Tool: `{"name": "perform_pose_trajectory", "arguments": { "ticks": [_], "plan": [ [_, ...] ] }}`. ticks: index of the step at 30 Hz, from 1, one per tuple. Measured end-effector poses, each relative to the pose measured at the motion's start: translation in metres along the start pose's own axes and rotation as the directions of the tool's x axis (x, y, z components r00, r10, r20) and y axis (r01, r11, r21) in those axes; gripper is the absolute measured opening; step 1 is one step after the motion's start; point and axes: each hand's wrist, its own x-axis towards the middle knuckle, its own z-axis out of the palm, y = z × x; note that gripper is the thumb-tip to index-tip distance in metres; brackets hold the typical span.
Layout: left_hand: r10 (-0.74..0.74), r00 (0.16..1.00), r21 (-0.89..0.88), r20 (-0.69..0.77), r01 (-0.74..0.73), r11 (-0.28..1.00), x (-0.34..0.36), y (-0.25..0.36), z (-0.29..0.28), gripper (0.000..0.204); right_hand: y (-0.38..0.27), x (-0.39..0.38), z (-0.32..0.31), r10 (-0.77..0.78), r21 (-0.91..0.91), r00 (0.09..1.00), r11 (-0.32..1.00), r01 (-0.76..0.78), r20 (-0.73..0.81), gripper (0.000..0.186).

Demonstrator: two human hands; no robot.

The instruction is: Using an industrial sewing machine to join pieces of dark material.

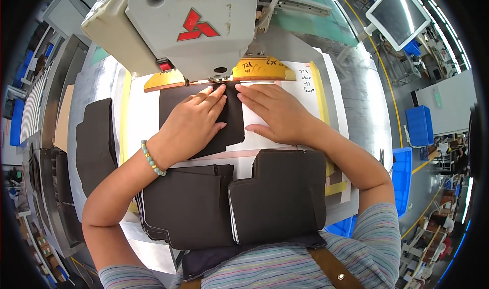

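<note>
My left hand lies flat on a dark, notched sheet-like piece, fingers stretched toward its far edge. Beside it my right hand rests palm down with the fingers extended; its fingertips touch the piece's right side near the far corner. The far edge of the piece meets yellow guide strips just below the head of a large grey machine, which looks like an industrial sewing machine. Whether the piece is cloth or leather I cannot tell.
Close to my body sit two stacks of dark cut pieces, a left stack and a right stack. More dark pieces lie at the table's left. Blue bins stand at the right, with a screen at the far right.
</note>
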Motion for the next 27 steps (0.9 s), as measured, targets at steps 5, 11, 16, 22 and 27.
{"name": "perform_pose_trajectory", "arguments": {
  "ticks": [5, 11, 16, 22, 27],
  "plan": [
    [0.007, 1.000, 0.027, 0.013, -0.007, 1.000, 0.002, -0.001, -0.001, 0.057, 0.000, 0.000, 0.002, -0.005, 0.003, 1.000, 1.000, 0.005, -0.016, 0.069],
    [0.024, 1.000, 0.061, -0.005, -0.024, 0.998, 0.002, -0.001, 0.001, 0.056, 0.001, 0.001, 0.003, -0.016, -0.004, 1.000, 1.000, 0.016, -0.020, 0.069],
    [0.032, 0.999, 0.048, -0.009, -0.032, 0.998, 0.002, -0.002, 0.000, 0.056, -0.001, 0.005, -0.004, -0.010, 0.009, 1.000, 1.000, 0.010, -0.020, 0.069],
    [0.038, 0.999, 0.047, 0.004, -0.038, 0.998, 0.006, -0.002, -0.004, 0.056, -0.001, 0.005, -0.007, -0.019, 0.019, 1.000, 1.000, 0.020, -0.018, 0.068],
    [0.021, 1.000, 0.015, 0.006, -0.021, 1.000, 0.008, -0.003, -0.003, 0.054, -0.003, 0.006, -0.008, -0.010, 0.030, 1.000, 0.999, 0.010, 0.003, 0.068]
  ]
}}
